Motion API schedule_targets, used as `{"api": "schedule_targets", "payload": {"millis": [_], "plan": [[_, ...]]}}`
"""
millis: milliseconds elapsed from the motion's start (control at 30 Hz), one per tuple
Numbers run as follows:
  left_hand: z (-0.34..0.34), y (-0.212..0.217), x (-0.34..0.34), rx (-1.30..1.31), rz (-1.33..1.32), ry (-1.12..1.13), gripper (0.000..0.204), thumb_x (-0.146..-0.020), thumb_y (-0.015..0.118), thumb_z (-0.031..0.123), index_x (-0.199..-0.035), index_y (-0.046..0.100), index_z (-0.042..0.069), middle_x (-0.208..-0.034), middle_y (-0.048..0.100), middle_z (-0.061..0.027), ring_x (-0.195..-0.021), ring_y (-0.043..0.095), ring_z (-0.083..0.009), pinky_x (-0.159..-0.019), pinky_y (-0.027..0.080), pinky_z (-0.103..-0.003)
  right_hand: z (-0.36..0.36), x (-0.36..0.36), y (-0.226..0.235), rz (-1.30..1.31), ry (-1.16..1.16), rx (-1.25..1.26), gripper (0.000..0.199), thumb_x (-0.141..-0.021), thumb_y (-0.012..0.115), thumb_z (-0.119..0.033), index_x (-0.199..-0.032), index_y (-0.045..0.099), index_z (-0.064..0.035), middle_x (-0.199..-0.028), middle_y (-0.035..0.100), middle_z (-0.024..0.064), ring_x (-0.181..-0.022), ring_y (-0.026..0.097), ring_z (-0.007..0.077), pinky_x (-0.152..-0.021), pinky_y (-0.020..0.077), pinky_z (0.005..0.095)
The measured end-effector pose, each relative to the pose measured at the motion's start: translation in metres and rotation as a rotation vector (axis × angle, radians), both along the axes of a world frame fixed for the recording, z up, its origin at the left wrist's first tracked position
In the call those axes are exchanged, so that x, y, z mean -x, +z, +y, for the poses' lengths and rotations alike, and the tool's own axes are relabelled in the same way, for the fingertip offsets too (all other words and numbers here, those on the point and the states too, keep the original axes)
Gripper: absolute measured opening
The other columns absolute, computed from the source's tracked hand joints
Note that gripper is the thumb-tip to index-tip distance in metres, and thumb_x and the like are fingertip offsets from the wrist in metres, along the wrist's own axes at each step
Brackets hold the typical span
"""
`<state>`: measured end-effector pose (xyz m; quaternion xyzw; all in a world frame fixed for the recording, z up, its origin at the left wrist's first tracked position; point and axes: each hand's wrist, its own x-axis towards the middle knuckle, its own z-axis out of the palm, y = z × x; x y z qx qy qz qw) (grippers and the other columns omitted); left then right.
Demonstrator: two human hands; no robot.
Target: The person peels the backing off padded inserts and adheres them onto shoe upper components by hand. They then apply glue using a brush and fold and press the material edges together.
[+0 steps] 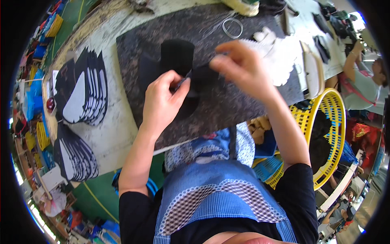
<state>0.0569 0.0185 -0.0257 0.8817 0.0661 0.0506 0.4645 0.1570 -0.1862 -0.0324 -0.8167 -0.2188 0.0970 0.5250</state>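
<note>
My left hand is closed in a pinch, with a dark edge of a black shoe-upper-like piece between thumb and fingers. The piece lies on a dark mottled board, and parts of its outline blend into that surface. Up and to the right, my right hand is raised over the board with fingers curled, smeared by motion. Whether anything thin is between its fingertips cannot be made out. Just beyond it lie a white glove-like cloth and a clear ring. Fine pale threads are left of the ring.
Two fanned stacks of dark and pale cut pieces lie on the pale table at left. A yellow basket with black items stands at right, near my right forearm. Another person sits at far right.
</note>
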Motion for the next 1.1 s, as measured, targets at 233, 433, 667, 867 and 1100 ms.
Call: {"api": "schedule_targets", "payload": {"millis": [233,433,667,867,1100], "plan": [[-0.008,-0.001,-0.005,0.003,-0.072,-0.059,0.027,-0.092,0.065,0.017,-0.077,0.053,-0.002,-0.068,0.058,-0.0123,-0.057,0.06,-0.0202,-0.052,0.046,-0.032,-0.075,-0.192,0.017,-0.165,-0.563,-0.059,0.03,-0.094,0.064,-0.032,-0.103,0.062,-0.0033,-0.087,0.069,0.0103,-0.075,0.065,0.022,-0.065,0.0502,0.0337],[-0.009,-0.003,0.003,0.083,-0.063,0.006,0.022,-0.095,0.061,0.016,-0.083,0.054,-0.001,-0.072,0.058,-0.0119,-0.059,0.061,-0.0226,-0.053,0.048,-0.033,-0.035,-0.162,0.063,-0.83,-0.356,0.347,0.02,-0.091,0.063,-0.021,-0.095,0.061,-0.0016,-0.071,0.06,0.021,-0.061,0.063,0.0309,-0.055,0.044,0.0436],[-0.007,-0.005,0.0,-0.114,-0.137,-0.032,0.025,-0.099,0.057,0.019,-0.086,0.053,-0.002,-0.067,0.052,-0.0136,-0.055,0.051,-0.0237,-0.05,0.04,-0.035,-0.072,-0.189,0.099,-0.3,-0.394,-0.388,0.021,-0.095,0.059,-0.019,-0.097,0.063,0.0013,-0.084,0.069,0.007,-0.075,0.068,0.017,-0.066,0.055,0.0283],[-0.004,-0.01,0.003,-0.049,-0.085,0.003,0.028,-0.099,0.056,0.02,-0.079,0.049,0.002,-0.066,0.052,-0.015,-0.057,0.056,-0.0342,-0.051,0.042,-0.04,-0.08,-0.148,0.058,-0.282,0.105,-0.098,0.026,-0.095,0.064,-0.022,-0.103,0.061,0.0026,-0.089,0.066,0.0124,-0.06,0.063,0.0145,-0.044,0.0502,0.0262],[-0.003,-0.009,0.002,-0.121,-0.146,-0.028,0.029,-0.098,0.057,0.02,-0.077,0.047,0.002,-0.066,0.052,-0.0154,-0.056,0.056,-0.0346,-0.05,0.042,-0.04,0.005,-0.014,0.056,0.158,0.15,-0.131,0.031,-0.09,0.071,-0.028,-0.094,0.067,0.0024,-0.076,0.068,0.0077,-0.068,0.069,0.0132,-0.063,0.0562,0.0241]]}}
